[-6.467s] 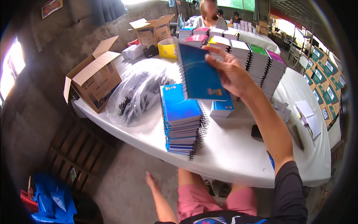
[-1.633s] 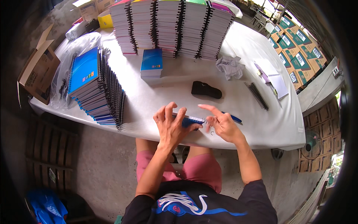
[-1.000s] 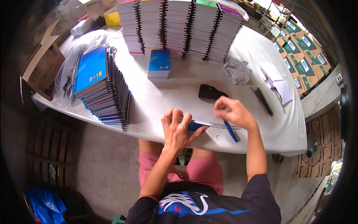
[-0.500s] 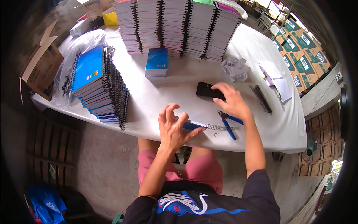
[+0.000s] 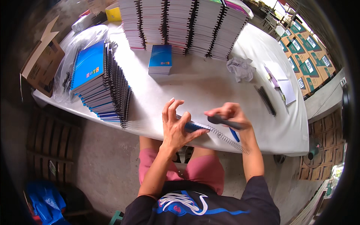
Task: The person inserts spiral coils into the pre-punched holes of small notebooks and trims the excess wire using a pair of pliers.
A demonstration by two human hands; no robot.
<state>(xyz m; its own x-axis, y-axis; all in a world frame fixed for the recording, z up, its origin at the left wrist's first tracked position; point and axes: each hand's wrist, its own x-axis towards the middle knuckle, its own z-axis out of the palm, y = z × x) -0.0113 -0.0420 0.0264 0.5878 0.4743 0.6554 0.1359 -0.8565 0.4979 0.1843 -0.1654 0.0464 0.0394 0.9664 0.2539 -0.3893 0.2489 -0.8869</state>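
My left hand [image 5: 174, 131] is closed on a small blue notebook [image 5: 192, 126], its thumb pressed along the near side by the table's front edge. A thin wire coil [image 5: 228, 140] is partly threaded in the notebook's right end, and its loose length slants toward my right forearm. In my right hand [image 5: 237, 111] is a black elongated device [image 5: 224, 122], smeared by motion, so its exact kind is unclear. Beneath that hand one blue handle of the cutting pliers [image 5: 234, 135] shows; their jaws are hidden.
Spiral-bound blue notebooks [image 5: 88, 63] are stacked at the left. Tall stacks of bound books [image 5: 178, 28] line the back, with small blue pads [image 5: 160, 56] before them. Crumpled paper [image 5: 240, 68], dark coils [image 5: 265, 100] and white sheets [image 5: 287, 91] lie at the right.
My right hand has lifted the black device off the table and brought it nearer me, over the pliers. The coil's free end now hangs lower and farther right. My left hand keeps its hold.
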